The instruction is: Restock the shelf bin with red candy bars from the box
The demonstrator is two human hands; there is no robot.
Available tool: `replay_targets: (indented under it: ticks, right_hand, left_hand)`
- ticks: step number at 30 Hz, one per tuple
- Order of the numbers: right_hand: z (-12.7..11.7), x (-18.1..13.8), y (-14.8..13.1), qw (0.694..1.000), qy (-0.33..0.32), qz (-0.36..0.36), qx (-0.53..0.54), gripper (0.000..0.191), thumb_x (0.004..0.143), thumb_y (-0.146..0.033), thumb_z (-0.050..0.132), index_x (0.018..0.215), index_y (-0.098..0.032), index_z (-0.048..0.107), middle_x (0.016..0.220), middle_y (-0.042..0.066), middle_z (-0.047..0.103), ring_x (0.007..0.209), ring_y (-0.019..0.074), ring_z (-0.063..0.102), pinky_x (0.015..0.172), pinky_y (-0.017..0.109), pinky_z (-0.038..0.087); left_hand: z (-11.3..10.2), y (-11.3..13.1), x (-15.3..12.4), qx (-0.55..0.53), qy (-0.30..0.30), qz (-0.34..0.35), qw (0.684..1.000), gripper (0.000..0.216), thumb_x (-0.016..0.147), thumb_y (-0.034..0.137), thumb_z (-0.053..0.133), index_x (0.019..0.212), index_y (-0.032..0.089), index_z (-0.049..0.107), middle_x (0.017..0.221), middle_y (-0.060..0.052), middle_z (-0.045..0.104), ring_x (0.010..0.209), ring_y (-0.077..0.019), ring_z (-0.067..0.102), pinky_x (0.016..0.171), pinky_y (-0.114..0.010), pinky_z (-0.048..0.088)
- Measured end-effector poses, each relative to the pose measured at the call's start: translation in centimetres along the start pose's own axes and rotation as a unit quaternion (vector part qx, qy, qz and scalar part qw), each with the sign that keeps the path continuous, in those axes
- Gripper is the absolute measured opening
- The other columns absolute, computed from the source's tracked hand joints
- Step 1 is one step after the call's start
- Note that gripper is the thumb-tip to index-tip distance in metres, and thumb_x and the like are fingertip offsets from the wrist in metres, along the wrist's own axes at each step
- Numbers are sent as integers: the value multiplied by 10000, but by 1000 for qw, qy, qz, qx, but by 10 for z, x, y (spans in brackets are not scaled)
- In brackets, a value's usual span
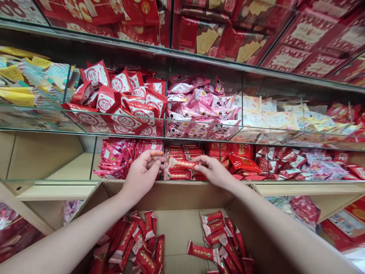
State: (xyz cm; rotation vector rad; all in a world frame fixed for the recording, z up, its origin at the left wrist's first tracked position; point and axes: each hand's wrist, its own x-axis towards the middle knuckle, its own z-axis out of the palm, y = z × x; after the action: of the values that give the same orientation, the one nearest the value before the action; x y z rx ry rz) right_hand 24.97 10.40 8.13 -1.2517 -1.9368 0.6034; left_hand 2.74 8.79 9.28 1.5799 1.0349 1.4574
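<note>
A slim red stick packet (182, 164) lies level over the shelf row of similar packets (178, 174). My right hand (212, 170) pinches its right end between thumb and fingers. Just off its left end is my left hand (142, 171), fingers loosely bent and apart, nothing visible in them. Below both hands stands an open cardboard box (173, 194). Inside it, loose red stick packets lie in a left pile (145, 236) and a right pile (225, 239), with bare cardboard between them.
Pink packets (114, 156) sit left of the stick row, red bags (242, 163) to its right. A glass-fronted shelf above holds red-white packets (125, 99) and pink cartoon packets (199, 106). The glass edge (199, 140) runs above my hands.
</note>
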Motion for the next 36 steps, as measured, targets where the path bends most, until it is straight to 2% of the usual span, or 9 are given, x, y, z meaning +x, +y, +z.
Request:
replay_targets:
  ticks: [6, 10, 14, 23, 26, 30, 31, 33, 36]
  right_hand:
    - [14, 7, -1, 991, -128, 22, -16, 207, 772, -219, 485, 940, -132, 569, 628, -11, 528, 552, 94, 459, 536, 215, 368]
    - [14, 6, 4, 990, -135, 2, -48, 208, 758, -230, 514, 917, -146, 618, 769, 32, 609, 676, 124, 531, 636, 243, 402]
    - [15, 5, 7, 989, -132, 19, -57, 238, 761, -260, 513, 937, -157, 637, 883, 54, 637, 771, 152, 568, 716, 269, 417]
    - [19, 1, 8, 993, -94, 24, -68, 214, 756, -269, 517, 898, -156, 630, 842, 52, 645, 746, 154, 579, 690, 271, 434]
    - [19, 0, 5, 996, -41, 6, -81, 214, 765, -247, 503, 925, -141, 600, 846, 73, 622, 759, 165, 558, 722, 299, 425]
    - [20, -19, -24, 978, 91, -145, -115, 172, 808, -205, 436, 891, -160, 580, 887, 99, 585, 868, 192, 493, 807, 340, 375]
    - [22, -29, -34, 968, 68, -203, -130, 178, 813, -192, 419, 885, -168, 580, 851, 92, 590, 833, 187, 495, 783, 332, 381]
    - [32, -52, -50, 942, -81, -273, -175, 189, 810, -190, 417, 892, -171, 586, 797, 80, 602, 751, 177, 508, 714, 305, 398]
    - [63, -91, -48, 885, -316, -237, -246, 208, 762, -324, 523, 844, -152, 604, 743, 79, 612, 688, 185, 545, 596, 265, 414]
  left_hand:
    - [-3, -7, -4, 184, -92, 82, 975, 183, 766, 173, 468, 905, 204, 583, 832, -36, 652, 779, -179, 608, 703, -286, 458]
    - [-6, -11, -4, 375, -207, 149, 891, 280, 800, 170, 388, 973, 186, 607, 942, -92, 658, 867, -229, 585, 780, -351, 422]
    - [-5, -9, -3, 395, -236, 151, 875, 292, 824, 212, 368, 961, 172, 623, 918, -106, 668, 840, -237, 592, 758, -346, 425]
    - [-4, -8, -4, 414, -233, 155, 866, 276, 822, 226, 378, 917, 186, 634, 874, -98, 672, 806, -237, 594, 736, -335, 422]
    - [-4, -7, -5, 411, -230, 164, 867, 276, 822, 218, 374, 897, 176, 636, 846, -108, 671, 785, -244, 593, 719, -346, 424]
    - [-5, -4, -6, 392, -225, 177, 874, 260, 813, 193, 385, 874, 172, 637, 845, -99, 667, 778, -224, 593, 723, -332, 432]
    - [-5, -3, -6, 385, -223, 182, 877, 252, 808, 188, 393, 869, 173, 638, 849, -95, 665, 783, -218, 592, 730, -327, 433]
    - [-5, -1, -9, 372, -219, 192, 881, 240, 798, 180, 408, 861, 181, 639, 861, -84, 658, 807, -210, 585, 751, -321, 428]
    - [-2, 4, -15, 351, -235, 215, 880, 238, 797, 167, 415, 887, 197, 634, 880, -71, 652, 844, -197, 569, 778, -314, 414]
